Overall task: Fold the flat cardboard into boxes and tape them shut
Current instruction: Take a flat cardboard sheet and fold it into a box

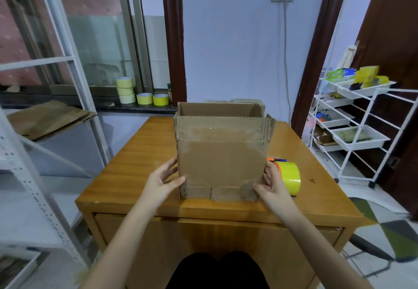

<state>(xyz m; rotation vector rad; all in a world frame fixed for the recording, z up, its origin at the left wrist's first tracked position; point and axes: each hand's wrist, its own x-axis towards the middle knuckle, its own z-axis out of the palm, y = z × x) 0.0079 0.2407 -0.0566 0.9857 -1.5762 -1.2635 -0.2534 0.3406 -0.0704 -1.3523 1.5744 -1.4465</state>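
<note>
2 hands on 1 box, centre of the frame. Far left, flat cardboard (48, 119) waits on a shelf; spare tape rolls (141, 95) line the sill, upper left of centre. On the table (126, 164) the box (220, 159) stands upright, top flaps up and open, bottom flaps showing along its lower edge.

Left hand (164, 181) presses the box's left side, fingers fairly straight, thumb hooked onto the front face near the lower corner. Right hand (270, 184) mirrors it on the right side, thumb on the front, fingers wrapping the edge. Both grips are wide and loose, steadying more than clamping.

To do this well, I'd say square the walls first, keep even pressure from both sides so the box doesn't skew, then fold the short flaps before the long ones.

Just right of the box, touching distance from the right hand, sits the yellow tape (289, 179), with a pen (277, 159) behind it.
</note>
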